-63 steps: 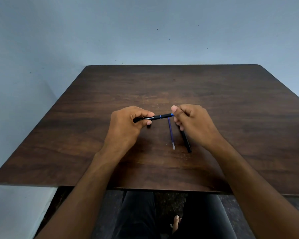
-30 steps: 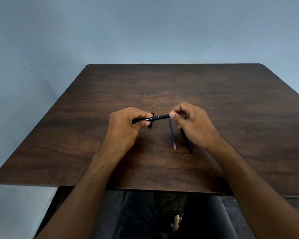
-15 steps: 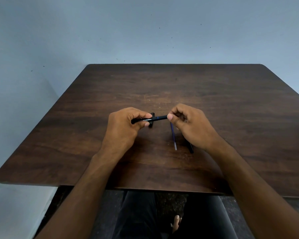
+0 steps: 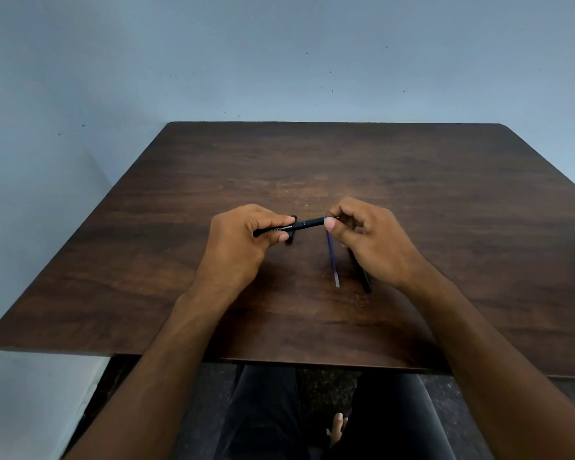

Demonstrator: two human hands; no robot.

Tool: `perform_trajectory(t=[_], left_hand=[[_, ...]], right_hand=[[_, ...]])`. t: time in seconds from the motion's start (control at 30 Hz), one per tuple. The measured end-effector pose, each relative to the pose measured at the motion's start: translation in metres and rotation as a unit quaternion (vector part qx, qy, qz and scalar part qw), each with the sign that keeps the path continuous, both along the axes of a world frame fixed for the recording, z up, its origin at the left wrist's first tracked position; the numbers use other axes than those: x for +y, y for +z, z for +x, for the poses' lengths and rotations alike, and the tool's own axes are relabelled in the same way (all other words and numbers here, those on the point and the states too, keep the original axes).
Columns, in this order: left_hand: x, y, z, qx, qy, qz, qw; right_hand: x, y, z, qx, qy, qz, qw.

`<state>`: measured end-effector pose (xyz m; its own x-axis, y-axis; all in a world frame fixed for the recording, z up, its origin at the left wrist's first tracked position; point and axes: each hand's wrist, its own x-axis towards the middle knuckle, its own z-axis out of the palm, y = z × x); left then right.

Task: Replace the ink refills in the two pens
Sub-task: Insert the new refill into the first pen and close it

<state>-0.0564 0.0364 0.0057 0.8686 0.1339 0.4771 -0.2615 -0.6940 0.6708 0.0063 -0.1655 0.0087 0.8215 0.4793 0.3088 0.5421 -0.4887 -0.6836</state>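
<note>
A black pen barrel with blue marks is held level above the table, my left hand gripping its left end. My right hand pinches the barrel's right tip between thumb and forefinger, where a thin metal point shows. On the dark wooden table below lies a loose blue ink refill, pointing toward me. A second black pen lies beside it, partly hidden under my right hand. A small black piece, perhaps a cap, rests behind my left fingers.
The table's front edge is close to my lap, and my legs and a foot show beneath it. A pale blue wall stands behind the table and on the left.
My right hand has shifted slightly along the pen's right end, and its fingers have loosened to a pinch at the tip. The left hand and the items on the table stay put.
</note>
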Motion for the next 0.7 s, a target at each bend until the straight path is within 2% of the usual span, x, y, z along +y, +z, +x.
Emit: perform_trajectory(t=[0.53,0.7], left_hand=[[-0.0016,-0.0011,-0.0018,-0.014,0.025,0.034,0.999],[0.0023,-0.0039,-0.0012,-0.004,0.038,0.024,0.999]], right_hand=[[0.006,0.0057,0.0011,0.083,0.003,0.012,0.996],[0.0099,0.0051,0.0033,0.081,0.001,-0.001,0.997]])
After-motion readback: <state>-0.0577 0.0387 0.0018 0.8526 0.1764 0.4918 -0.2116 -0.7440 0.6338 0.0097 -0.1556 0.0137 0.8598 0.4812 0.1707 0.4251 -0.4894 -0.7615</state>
